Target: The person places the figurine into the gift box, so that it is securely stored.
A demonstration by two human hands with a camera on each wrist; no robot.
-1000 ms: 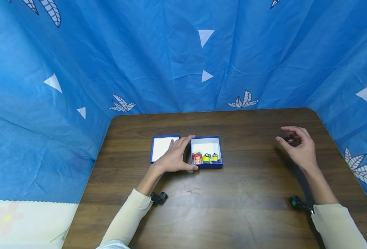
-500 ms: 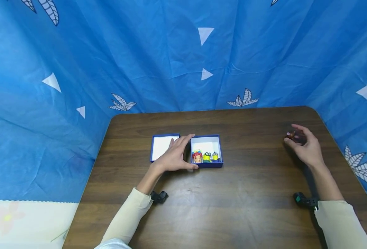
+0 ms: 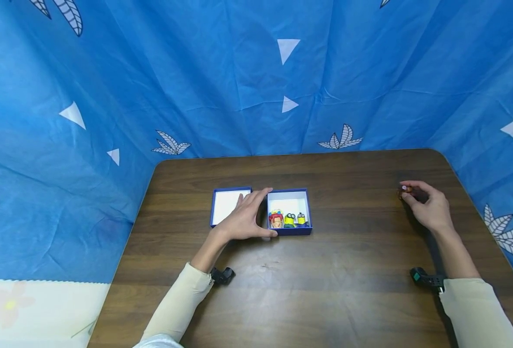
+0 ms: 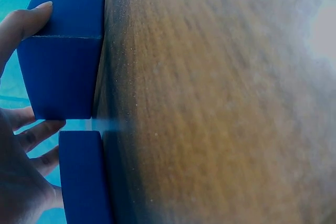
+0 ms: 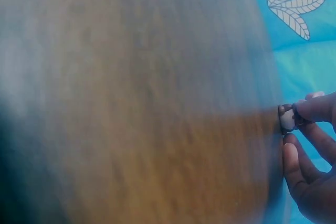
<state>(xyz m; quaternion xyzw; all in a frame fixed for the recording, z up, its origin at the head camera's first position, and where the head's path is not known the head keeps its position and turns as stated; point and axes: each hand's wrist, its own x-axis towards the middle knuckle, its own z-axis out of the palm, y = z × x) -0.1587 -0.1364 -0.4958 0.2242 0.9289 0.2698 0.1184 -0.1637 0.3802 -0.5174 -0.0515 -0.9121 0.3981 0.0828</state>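
Note:
An open blue box (image 3: 289,231) with a white inside stands mid-table. Inside it, along the front wall, are a red-topped toy figure (image 3: 276,219) and two yellow minion figures (image 3: 289,220). My left hand (image 3: 244,220) spans the box's left side and holds it, thumb at the front corner, index finger at the back one. In the left wrist view the thumb (image 4: 39,18) lies against the blue wall. At the table's far right, my right hand (image 3: 431,208) pinches a small brown toy figure (image 3: 406,189) between thumb and fingers. The right wrist view shows the figure's (image 5: 287,119) pale patch, low at the tabletop.
The box's lid (image 3: 227,207), white inside with a blue rim, lies left of the box, partly behind my left hand. A wooden table (image 3: 326,290) carries everything. Blue patterned cloth (image 3: 239,72) hangs round its back and sides.
My right hand has moved a little right, and its fingers have closed on the brown figure, which it held loosely or stood beside before. The left hand and the box have stayed still.

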